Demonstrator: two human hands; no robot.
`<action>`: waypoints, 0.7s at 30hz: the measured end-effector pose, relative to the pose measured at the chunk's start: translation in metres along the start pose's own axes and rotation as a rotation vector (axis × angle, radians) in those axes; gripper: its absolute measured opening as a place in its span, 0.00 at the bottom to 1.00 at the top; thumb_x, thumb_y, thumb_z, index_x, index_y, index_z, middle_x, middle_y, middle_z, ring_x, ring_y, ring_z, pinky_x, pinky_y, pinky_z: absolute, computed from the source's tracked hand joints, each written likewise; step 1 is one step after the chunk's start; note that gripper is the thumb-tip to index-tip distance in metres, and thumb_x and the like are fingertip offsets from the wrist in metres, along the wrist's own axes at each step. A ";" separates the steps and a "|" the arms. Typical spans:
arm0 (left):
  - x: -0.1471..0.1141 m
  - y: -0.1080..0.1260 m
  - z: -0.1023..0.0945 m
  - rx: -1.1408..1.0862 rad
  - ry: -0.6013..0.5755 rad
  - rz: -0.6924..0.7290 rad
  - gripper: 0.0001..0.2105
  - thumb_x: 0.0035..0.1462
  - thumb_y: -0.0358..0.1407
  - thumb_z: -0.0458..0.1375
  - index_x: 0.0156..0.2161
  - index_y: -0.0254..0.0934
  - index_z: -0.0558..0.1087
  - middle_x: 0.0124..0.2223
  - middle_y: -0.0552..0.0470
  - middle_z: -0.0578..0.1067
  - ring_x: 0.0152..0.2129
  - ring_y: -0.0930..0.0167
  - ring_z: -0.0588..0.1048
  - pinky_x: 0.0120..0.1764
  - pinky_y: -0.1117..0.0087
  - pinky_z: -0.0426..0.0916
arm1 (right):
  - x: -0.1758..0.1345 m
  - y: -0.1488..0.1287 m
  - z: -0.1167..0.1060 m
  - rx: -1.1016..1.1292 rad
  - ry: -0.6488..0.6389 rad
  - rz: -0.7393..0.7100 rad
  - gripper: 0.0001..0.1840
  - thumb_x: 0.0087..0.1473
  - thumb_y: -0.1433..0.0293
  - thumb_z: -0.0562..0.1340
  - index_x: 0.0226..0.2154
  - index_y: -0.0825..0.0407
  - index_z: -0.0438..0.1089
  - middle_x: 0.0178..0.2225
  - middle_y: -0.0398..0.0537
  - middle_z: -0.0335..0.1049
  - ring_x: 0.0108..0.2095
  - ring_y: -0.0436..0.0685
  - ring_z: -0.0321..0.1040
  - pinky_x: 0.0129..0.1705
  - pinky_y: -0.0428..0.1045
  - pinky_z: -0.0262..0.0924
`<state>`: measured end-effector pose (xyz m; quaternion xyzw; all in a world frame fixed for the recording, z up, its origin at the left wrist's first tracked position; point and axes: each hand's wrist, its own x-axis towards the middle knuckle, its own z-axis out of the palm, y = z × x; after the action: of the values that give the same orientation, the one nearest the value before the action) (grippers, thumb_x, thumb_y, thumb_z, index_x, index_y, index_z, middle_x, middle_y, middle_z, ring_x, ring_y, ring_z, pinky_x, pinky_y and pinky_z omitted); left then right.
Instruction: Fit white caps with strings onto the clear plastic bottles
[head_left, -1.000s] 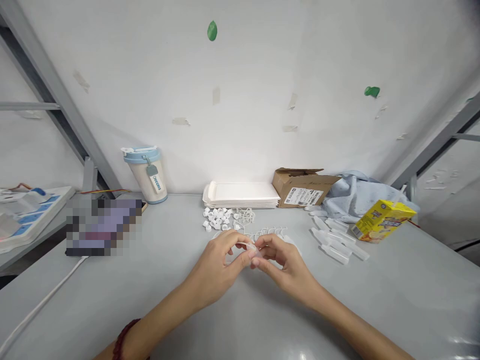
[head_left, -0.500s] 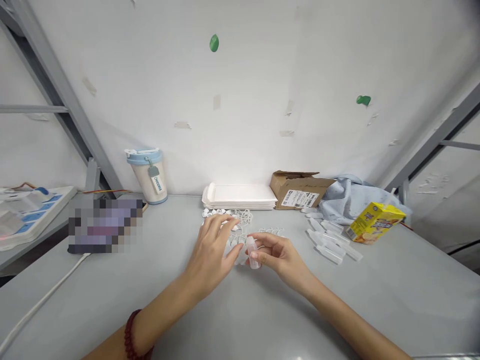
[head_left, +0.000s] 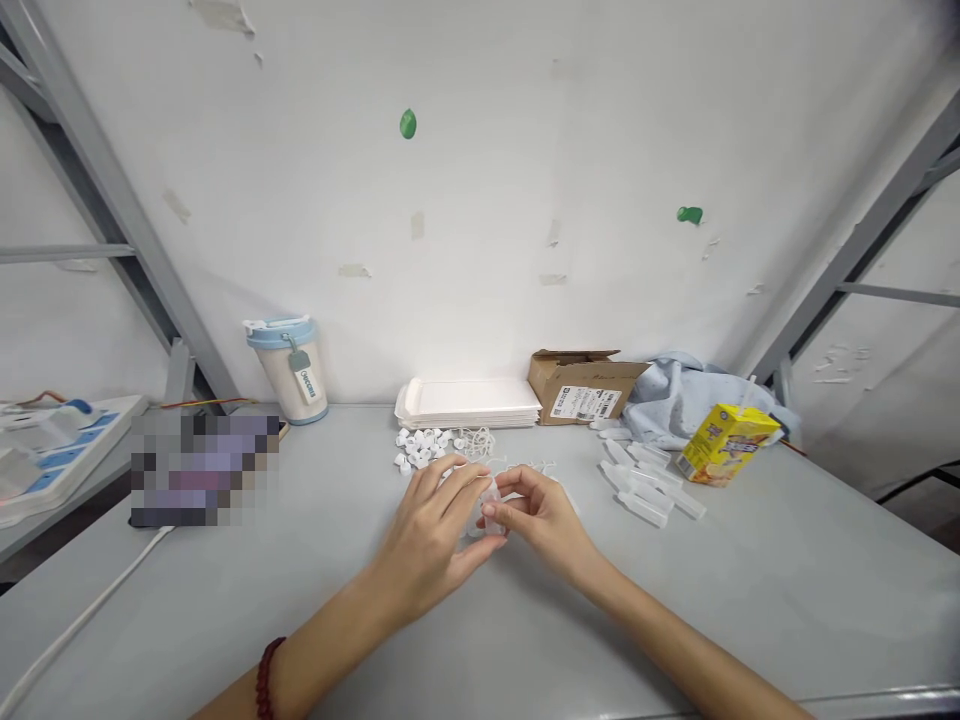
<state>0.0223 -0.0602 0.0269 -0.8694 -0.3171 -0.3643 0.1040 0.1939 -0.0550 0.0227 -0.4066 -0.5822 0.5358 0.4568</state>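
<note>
Bottle [head_left: 493, 512], small and translucent, is held upright or nearly so just above the tabletop [head_left: 480, 650], between the two hands. The right hand [head_left: 551, 515] pinches its side between thumb and fingers; the left hand [head_left: 427, 530] curves around it, fingers arched near the top and thumb near the base, though I cannot tell whether it grips.

Handling of this piece looks unfinished, and whether its top is fully seated cannot be told. Much appears left over: white caps [head_left: 424, 448] lie in a loose cluster beyond the left hand, a tangle of pale cords [head_left: 478, 441] beside them, and loose bottles [head_left: 643, 509] to the right, near a yellow drink box [head_left: 724, 445]. More pale loops [head_left: 541, 467] show just behind the hands; how many pieces are complete there, the hands hide.
</note>
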 end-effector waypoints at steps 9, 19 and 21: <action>-0.011 0.003 -0.010 0.013 -0.122 0.049 0.19 0.54 0.33 0.58 0.51 0.33 0.64 0.47 0.44 0.73 0.48 0.59 0.66 0.46 0.57 0.64 | -0.001 0.003 0.004 -0.070 -0.136 -0.002 0.17 0.45 0.60 0.66 0.33 0.55 0.64 0.30 0.43 0.67 0.25 0.49 0.68 0.27 0.46 0.63; -0.089 -0.006 -0.051 0.047 -0.251 -0.099 0.20 0.52 0.35 0.58 0.51 0.38 0.64 0.49 0.46 0.72 0.47 0.62 0.67 0.46 0.63 0.68 | -0.018 -0.003 0.011 -0.332 -0.569 0.103 0.17 0.49 0.59 0.63 0.35 0.56 0.72 0.20 0.40 0.64 0.19 0.46 0.62 0.24 0.42 0.56; -0.091 -0.008 -0.053 0.021 -0.281 -0.155 0.20 0.53 0.35 0.58 0.51 0.40 0.64 0.50 0.47 0.72 0.48 0.62 0.66 0.47 0.62 0.68 | -0.017 -0.002 0.011 -0.360 -0.572 0.096 0.16 0.50 0.59 0.62 0.30 0.56 0.73 0.19 0.40 0.64 0.18 0.46 0.61 0.23 0.42 0.56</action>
<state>-0.0612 -0.1192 0.0010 -0.8836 -0.3986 -0.2427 0.0390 0.1877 -0.0743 0.0229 -0.3408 -0.7523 0.5376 0.1702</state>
